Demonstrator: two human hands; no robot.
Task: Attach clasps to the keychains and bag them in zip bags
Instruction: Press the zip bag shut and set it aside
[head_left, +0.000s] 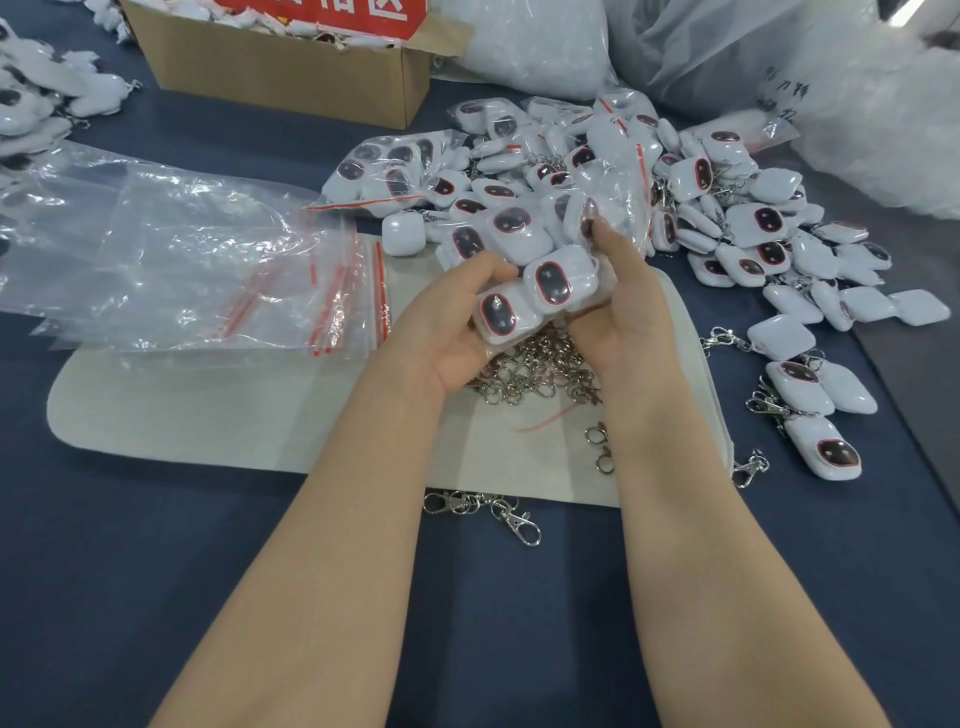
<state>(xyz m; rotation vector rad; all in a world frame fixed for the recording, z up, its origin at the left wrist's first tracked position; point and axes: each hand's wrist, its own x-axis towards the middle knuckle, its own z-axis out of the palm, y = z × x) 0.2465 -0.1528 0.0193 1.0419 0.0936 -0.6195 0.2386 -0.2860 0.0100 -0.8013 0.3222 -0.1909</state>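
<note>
Both hands meet at frame centre, over the far edge of a pale felt mat (208, 415). The left hand (452, 332) is cupped, fingers curled under the low end of a bunch of white keychains (545, 283). The right hand (618, 312) closes on the bunch from the 3 o'clock side, fingertips up and pinching the clear film of a zip bag (618, 192) that seems to wrap the bunch; whether its mouth is sealed cannot be told. The bunch's long axis runs 8 to 2 o'clock, low end in the left palm and bag end by the right fingertips, so the right hand is nearer any closing of the strip. Clasps (540, 369) lie heaped just at 6 o'clock of the bunch, directly below the hands. Empty bags (208, 260) with red strips lie stacked at 9 o'clock, and a loose pile (753, 223) of keychains spreads at 2 o'clock. For writing, a red label (322, 13) on the cardboard box (291, 78) at 11 o'clock carries white characters, cropped and unreadable. There is dark handwriting on the plastic sack (779, 98) at 1 o'clock, illegible. The keychains show a dark, red-rimmed oval and no brand.
</note>
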